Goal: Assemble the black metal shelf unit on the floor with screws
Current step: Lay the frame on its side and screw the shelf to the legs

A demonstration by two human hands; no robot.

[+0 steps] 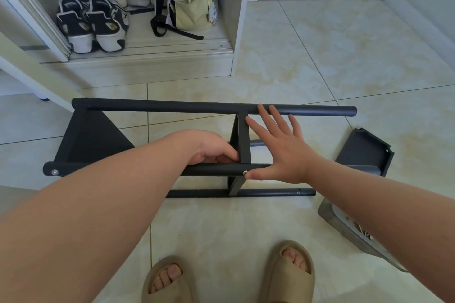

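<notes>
Right of shelf frame (pixel 172 107), loose black panel (pixel 364 150)

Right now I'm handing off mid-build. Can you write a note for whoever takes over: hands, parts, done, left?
Left hand: fingers curled on the middle panel where it meets the near tube.
Right hand: open and spread, thumb tip on the joint screw.
The frame lies on the floor, with the end panel at its left.
Done: the end screw is in and the joint screw is placed; I can't tell how tight.
Left: the loose panel lies at the right, and the right tube ends are bare.
</notes>
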